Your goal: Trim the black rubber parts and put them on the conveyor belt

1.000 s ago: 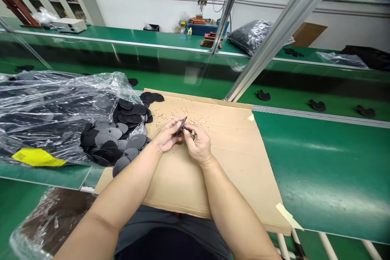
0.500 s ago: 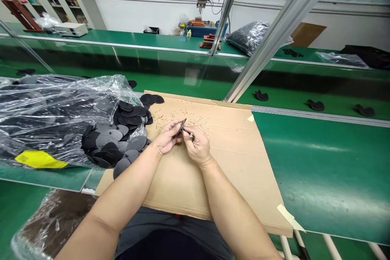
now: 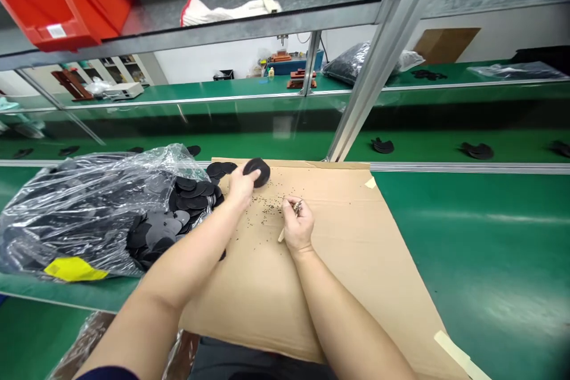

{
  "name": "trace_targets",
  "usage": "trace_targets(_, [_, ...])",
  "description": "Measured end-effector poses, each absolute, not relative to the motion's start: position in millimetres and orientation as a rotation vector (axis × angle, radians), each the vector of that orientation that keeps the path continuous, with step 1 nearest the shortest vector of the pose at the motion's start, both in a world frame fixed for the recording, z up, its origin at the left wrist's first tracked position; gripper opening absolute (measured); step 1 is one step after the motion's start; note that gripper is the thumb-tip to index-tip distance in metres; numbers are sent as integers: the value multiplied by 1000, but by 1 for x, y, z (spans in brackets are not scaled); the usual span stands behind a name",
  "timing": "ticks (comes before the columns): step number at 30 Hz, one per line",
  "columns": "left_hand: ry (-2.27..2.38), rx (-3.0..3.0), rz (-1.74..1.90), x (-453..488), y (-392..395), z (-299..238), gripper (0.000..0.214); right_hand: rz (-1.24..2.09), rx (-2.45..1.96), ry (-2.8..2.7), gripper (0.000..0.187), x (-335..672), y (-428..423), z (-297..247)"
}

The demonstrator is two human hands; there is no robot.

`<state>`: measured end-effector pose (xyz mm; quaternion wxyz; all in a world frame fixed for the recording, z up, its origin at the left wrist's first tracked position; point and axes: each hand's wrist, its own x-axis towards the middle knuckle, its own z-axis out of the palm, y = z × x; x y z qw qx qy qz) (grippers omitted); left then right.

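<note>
The left hand [image 3: 241, 188] is stretched forward over the cardboard sheet [image 3: 347, 261], and its grip is closed on a black disc [image 3: 257, 171], pinched at the near edge between thumb and fingers. The disc stands at the far edge of the cardboard, close to the twelve o'clock side, with its flat face turned nearly up. Being round, it shows no long axis.

The right hand [image 3: 297, 228] rests lower, near the middle of the sheet. It is clenched around a small tool [image 3: 295, 209], whose metal end points to about one o'clock and whose pale handle comes out toward seven o'clock. From this hand the disc lies at about eleven o'clock, near but apart, so the left hand is clearly the nearer one. Between the two hands many tiny dark specks [image 3: 262, 214] lie on the cardboard.

At nine o'clock of the left hand a pile of black discs [image 3: 191, 190] spills from a clear plastic bag [image 3: 80, 208] onto the green table [image 3: 472, 237].
</note>
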<state>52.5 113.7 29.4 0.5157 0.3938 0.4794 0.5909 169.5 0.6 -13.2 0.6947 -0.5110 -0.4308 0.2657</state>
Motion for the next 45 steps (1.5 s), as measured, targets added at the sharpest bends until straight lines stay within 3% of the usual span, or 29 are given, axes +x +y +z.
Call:
trace_targets(5, [1483,1712,1358,59,194,64,40,588,-1138,-1064,15,165,-2,-6])
trace_targets(10, [1646,1773,1199,61,200,73,54,588,-1133,-1055,13,168,-4,-1])
trace_targets(19, [1510,2300,948,-61,45,64,40,582,-1139,-1072,17,168,-2,-8])
trace_targets(24, [1631,2517,734,-137,-60,51,68,534,-1160,-1105,17,166,0,-14])
trace_targets(29, [1864,2607,358,-160,-94,16,96,506,-1188,-1120,15,164,-1,-14])
trace_targets(36, [1895,2599,453,-107,-47,-6,88,507,-1193,-1123,17,166,-1,-15])
trace_targets(42, [1763,2592,648,-56,-9,-7,61,496,-1202,-1160,18,167,0,-16])
trace_targets(45, [1767,2575,671,-45,-4,-6,59,495,-1201,-1161,19,167,0,-16])
